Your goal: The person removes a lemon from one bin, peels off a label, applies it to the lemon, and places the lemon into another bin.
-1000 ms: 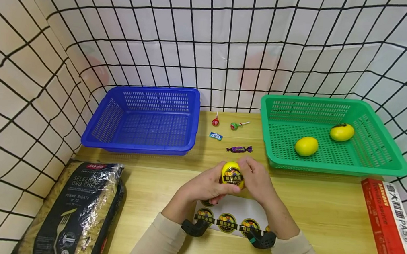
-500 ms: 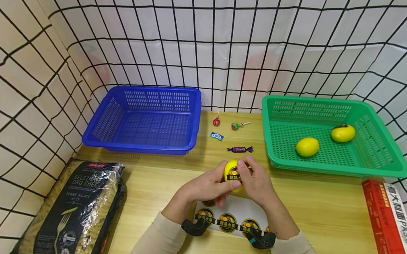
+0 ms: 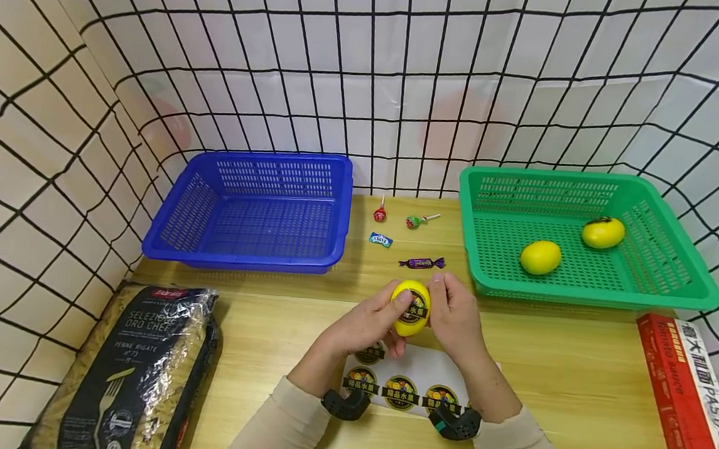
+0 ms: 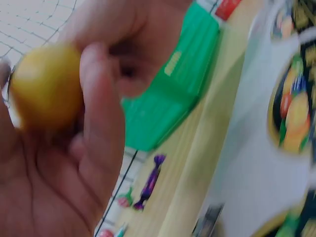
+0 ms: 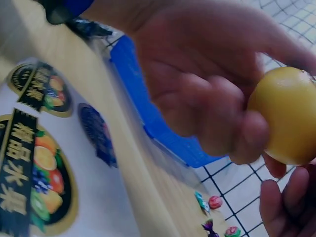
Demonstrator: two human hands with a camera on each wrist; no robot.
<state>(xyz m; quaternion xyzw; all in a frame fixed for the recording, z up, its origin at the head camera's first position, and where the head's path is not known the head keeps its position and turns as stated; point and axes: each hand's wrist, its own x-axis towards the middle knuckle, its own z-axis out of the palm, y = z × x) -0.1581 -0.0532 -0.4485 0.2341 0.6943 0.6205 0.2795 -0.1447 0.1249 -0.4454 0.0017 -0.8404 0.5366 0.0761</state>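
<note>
A yellow lemon point(image 3: 407, 328) is gripped in my left hand point(image 3: 360, 328), with the left thumb on its front. On that face sits a round black-and-gold fruit sticker point(image 3: 418, 307). My right hand point(image 3: 458, 326) is at the lemon's right side, thumb and forefinger close together by its edge; whether it also grips the fruit I cannot tell. In the left wrist view the lemon point(image 4: 49, 86) is blurred between the left fingers. Below both hands lies a white sheet point(image 3: 431, 363) with more such stickers, partly covered by the left hand and the wrist devices.
A blue basket point(image 3: 338, 251) stands back left. The green basket point(image 3: 476, 281) at back right holds two lemons point(image 3: 540, 257). Between them lie two lollipops point(image 3: 412, 222), a blue candy point(image 3: 380, 240) and a purple candy point(image 3: 422, 263). A pasta bag point(image 3: 129, 368) and red box point(image 3: 671, 401) flank the table.
The right thumb, which lay over the sticker half a second ago, has moved off to the right. The left thumb has shifted up onto the lemon's front, and the sticker shows again.
</note>
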